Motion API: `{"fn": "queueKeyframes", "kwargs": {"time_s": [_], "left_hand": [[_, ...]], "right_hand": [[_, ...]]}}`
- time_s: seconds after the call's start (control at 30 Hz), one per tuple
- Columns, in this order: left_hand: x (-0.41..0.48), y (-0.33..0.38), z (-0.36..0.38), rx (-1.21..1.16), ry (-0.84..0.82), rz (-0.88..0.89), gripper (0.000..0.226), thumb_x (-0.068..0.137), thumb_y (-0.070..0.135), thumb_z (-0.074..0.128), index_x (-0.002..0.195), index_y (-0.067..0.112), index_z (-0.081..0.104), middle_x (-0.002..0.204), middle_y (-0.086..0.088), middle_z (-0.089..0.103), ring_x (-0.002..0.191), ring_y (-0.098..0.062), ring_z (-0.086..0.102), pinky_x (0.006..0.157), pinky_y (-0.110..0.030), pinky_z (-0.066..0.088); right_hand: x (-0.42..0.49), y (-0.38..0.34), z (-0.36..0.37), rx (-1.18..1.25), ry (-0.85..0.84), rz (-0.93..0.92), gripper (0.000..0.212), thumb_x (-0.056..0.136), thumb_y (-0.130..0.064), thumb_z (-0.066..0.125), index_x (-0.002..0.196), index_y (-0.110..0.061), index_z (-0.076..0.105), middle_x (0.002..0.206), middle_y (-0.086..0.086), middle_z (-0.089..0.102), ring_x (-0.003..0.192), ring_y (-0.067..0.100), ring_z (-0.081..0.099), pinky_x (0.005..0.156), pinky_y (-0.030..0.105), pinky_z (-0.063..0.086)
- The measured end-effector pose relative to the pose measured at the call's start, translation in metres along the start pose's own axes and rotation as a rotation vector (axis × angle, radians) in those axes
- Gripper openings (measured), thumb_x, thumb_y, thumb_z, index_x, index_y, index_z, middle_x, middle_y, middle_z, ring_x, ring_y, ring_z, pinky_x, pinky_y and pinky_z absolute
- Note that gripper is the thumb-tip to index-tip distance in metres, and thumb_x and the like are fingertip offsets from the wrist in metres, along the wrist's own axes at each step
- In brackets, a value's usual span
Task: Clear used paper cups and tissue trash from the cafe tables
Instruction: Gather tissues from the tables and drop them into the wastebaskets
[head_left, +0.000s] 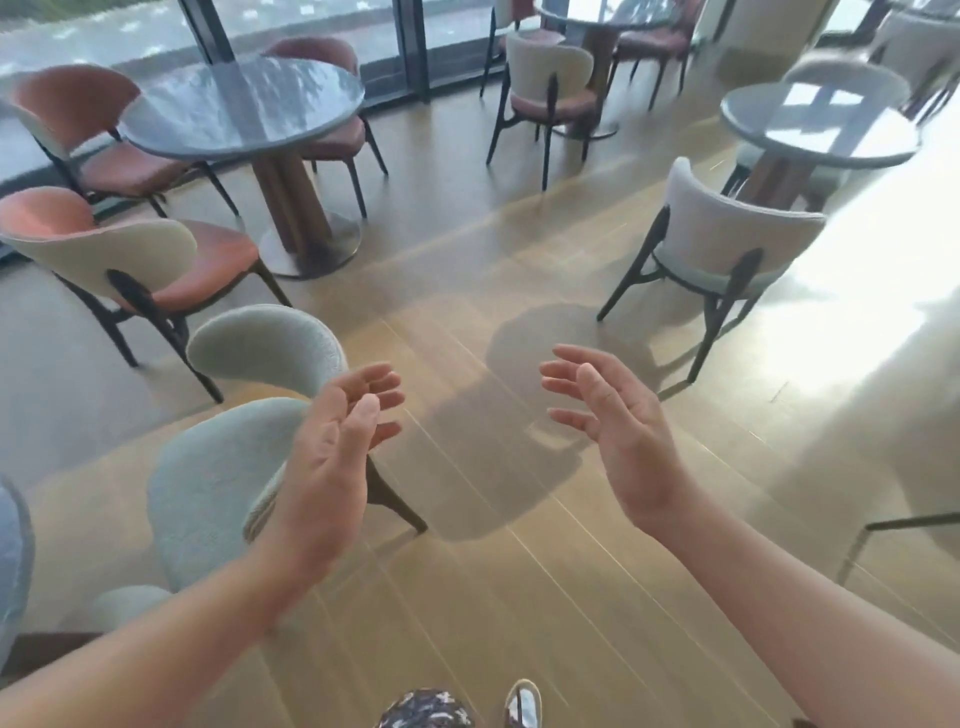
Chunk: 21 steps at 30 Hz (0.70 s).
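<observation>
My left hand (332, 457) and my right hand (618, 431) are raised in front of me over the wooden floor, palms turned toward each other, fingers spread, nothing in either. No paper cups or tissues show in this view. A round grey table (244, 104) stands at the far left with a bare glossy top. Another round grey table (815, 124) stands at the far right, its top also bare. A third table (597, 10) is partly visible at the top edge.
A pale grey chair (228, 467) stands just left of my left hand. Orange chairs (156, 265) ring the left table. A pale chair (727, 234) faces the right table. Open wooden floor (467, 260) runs between them. Glass walls line the back.
</observation>
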<state>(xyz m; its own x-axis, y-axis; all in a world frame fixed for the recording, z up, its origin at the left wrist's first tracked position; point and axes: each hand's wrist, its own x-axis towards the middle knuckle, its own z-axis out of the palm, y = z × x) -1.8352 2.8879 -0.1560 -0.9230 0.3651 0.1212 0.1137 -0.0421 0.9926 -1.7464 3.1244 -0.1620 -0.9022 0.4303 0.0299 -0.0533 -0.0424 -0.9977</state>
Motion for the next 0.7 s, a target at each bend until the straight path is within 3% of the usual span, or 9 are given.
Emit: {"fn": "queueKeyframes", "kwargs": {"time_s": [0.13, 0.33, 0.5, 0.7], "left_hand": [[0.056, -0.005, 0.024, -0.005, -0.057, -0.001, 0.047, 0.090, 0.048, 0.048, 0.128, 0.023, 0.060, 0.131, -0.006, 0.065, 0.123, -0.020, 0.063, 0.100, -0.044, 0.053], [0.163, -0.017, 0.067, -0.070, -0.070, 0.061, 0.042, 0.090, 0.047, 0.049, 0.125, 0.027, 0.060, 0.126, -0.001, 0.068, 0.118, -0.017, 0.066, 0.094, -0.035, 0.056], [0.258, -0.026, 0.089, -0.110, -0.118, 0.093, 0.042, 0.090, 0.047, 0.051, 0.127, 0.029, 0.059, 0.128, 0.000, 0.066, 0.119, -0.019, 0.066, 0.095, -0.039, 0.053], [0.362, -0.031, 0.106, -0.073, -0.174, 0.083, 0.047, 0.089, 0.049, 0.050, 0.129, 0.025, 0.058, 0.128, 0.000, 0.066, 0.120, -0.020, 0.066, 0.098, -0.041, 0.054]], "right_hand": [[0.040, -0.002, -0.014, -0.021, 0.044, -0.021, 0.041, 0.097, -0.044, 0.056, 0.129, -0.020, 0.066, 0.121, 0.002, 0.073, 0.120, 0.020, 0.066, 0.103, 0.052, 0.055], [0.131, 0.002, -0.026, -0.010, 0.171, -0.090, 0.052, 0.090, -0.053, 0.058, 0.129, -0.020, 0.066, 0.122, 0.003, 0.073, 0.120, 0.020, 0.066, 0.103, 0.051, 0.054], [0.222, 0.000, -0.035, 0.023, 0.268, -0.107, 0.053, 0.089, -0.054, 0.058, 0.129, -0.020, 0.067, 0.123, 0.004, 0.072, 0.122, 0.021, 0.066, 0.102, 0.049, 0.054], [0.317, 0.004, -0.047, 0.030, 0.352, -0.097, 0.040, 0.098, -0.040, 0.055, 0.131, -0.020, 0.066, 0.125, 0.004, 0.072, 0.123, 0.021, 0.065, 0.105, 0.052, 0.052]]}}
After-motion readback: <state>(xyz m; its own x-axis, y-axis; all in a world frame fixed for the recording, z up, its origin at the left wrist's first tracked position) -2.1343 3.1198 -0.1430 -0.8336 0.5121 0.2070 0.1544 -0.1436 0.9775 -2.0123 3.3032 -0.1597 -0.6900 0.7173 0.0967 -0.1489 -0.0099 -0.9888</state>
